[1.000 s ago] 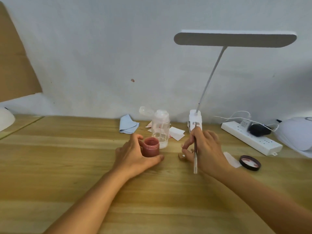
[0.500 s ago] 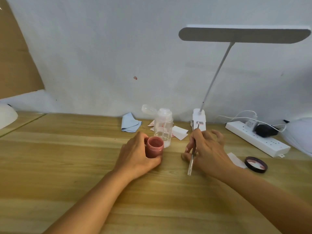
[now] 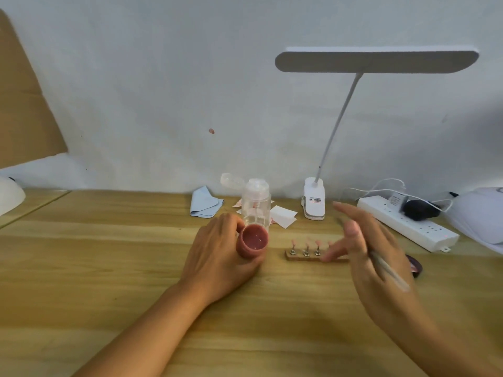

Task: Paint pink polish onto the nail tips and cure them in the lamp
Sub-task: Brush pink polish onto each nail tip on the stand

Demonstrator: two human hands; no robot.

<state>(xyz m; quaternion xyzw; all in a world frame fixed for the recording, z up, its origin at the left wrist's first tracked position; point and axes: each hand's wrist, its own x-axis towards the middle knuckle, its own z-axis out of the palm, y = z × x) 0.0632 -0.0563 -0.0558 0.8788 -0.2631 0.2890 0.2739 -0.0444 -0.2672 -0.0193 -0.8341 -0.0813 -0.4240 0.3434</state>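
Observation:
My left hand [image 3: 215,262] grips an open jar of pink polish [image 3: 254,239], tilted toward me just above the wooden table [image 3: 109,268]. To its right a small wooden strip [image 3: 304,253] carries a row of pink nail tips on metal clips. My right hand [image 3: 375,257] hovers blurred over the strip's right end with fingers spread, hiding that end. A thin brush [image 3: 392,273] lies across this hand, held near the thumb. A white domed curing lamp [image 3: 481,216] sits at the far right edge.
Behind the jar stands a clear pump bottle [image 3: 255,205] with its cap flipped open. A blue cloth [image 3: 204,205], white paper slips [image 3: 283,216], a clip desk lamp [image 3: 314,200], a power strip [image 3: 408,227] and the jar's black lid [image 3: 415,265] lie around.
My right hand has lifted off the strip and swung right with the brush, uncovering the row of nail tips. My left hand has tilted the jar more toward me.

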